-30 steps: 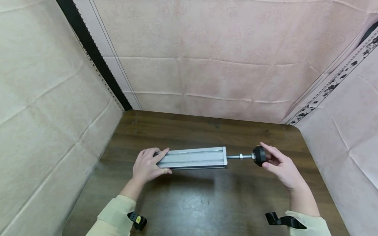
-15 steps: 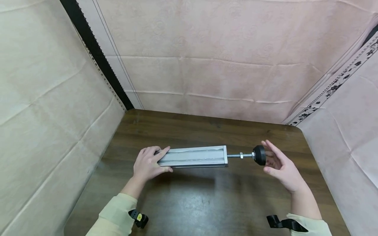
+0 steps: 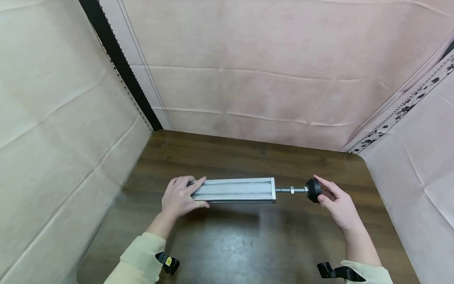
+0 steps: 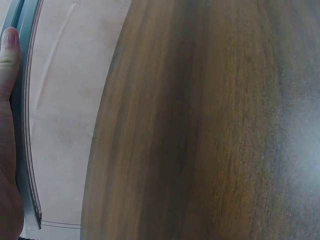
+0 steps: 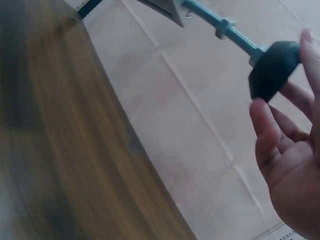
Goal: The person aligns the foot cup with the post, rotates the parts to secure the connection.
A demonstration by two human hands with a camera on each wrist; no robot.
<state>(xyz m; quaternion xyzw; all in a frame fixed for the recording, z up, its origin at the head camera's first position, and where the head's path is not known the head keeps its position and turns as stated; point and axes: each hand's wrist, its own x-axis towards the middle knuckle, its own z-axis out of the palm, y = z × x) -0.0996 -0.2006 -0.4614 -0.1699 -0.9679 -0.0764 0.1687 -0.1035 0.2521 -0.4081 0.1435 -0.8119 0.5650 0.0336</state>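
Observation:
A silvery metal profile bar (image 3: 234, 190) is held level above the table. My left hand (image 3: 179, 198) grips its left end, with the thumb along the near side; in the left wrist view only the thumb (image 4: 9, 65) and edge of the hand show. From the bar's right end plate a threaded rod (image 3: 283, 190) sticks out, carrying a hex nut (image 3: 292, 190). At the rod's outer end sits a round black levelling foot (image 3: 313, 190). My right hand (image 3: 337, 203) pinches its rim between thumb and fingers, clear in the right wrist view too (image 5: 272, 72).
A brown wood-grain table (image 3: 227, 244) lies below the bar. Pale cloth screens (image 3: 248, 90) rise behind it and at both sides. Each sleeve bears a black wrist device, one on the left (image 3: 169, 263) and one on the right (image 3: 338, 272).
Half a second ago my right fingers were spread and loosened at the levelling foot; now they pinch its rim again. My left hand keeps its grip on the bar, which has hardly moved.

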